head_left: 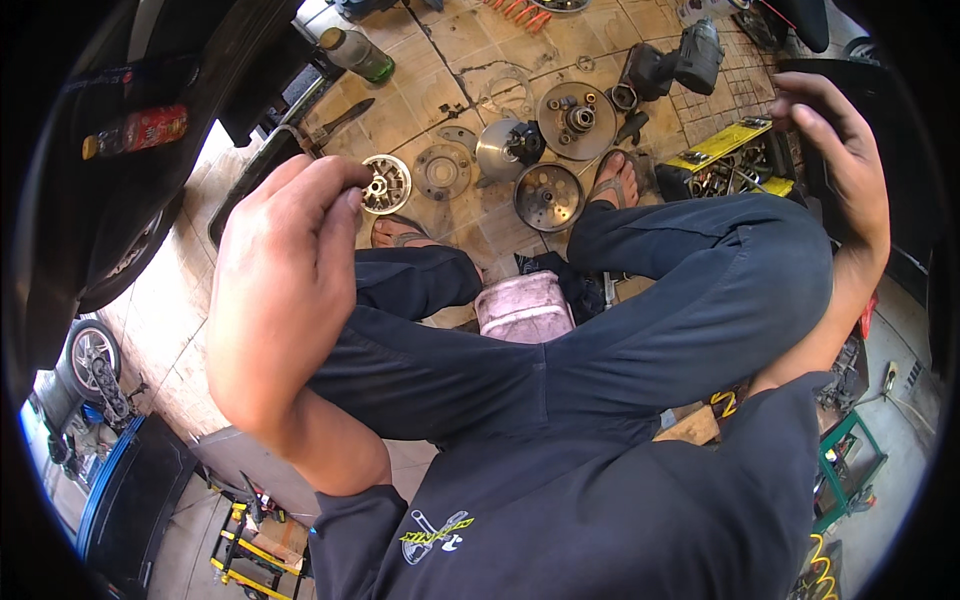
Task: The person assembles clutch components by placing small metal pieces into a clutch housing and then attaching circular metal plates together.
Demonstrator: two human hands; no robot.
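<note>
My left hand (285,275) is raised over my left knee, its fingers curled and the thumb pressed to the index finger. Whatever may be between them is hidden. Just beyond its fingertips, a ribbed metal variator plate (398,184) lies on the tiles. My right hand (845,150) is up at the far right, fingers bent and apart with nothing visible in them. It is nearest the yellow-and-black toolbox (715,148) full of metal tools. Between my feet lie a dark clutch bell (549,197), a shiny pulley disc (495,152) and a larger clutch assembly (560,120).
A grey-black power wrench (697,58) stands beyond the clutch assembly. A bottle with green liquid (370,62) stands at the back left, near a dark-bladed tool (347,117). A pinkish box (523,305) sits between my legs. Dark vehicle bodywork (150,60) fills the left side.
</note>
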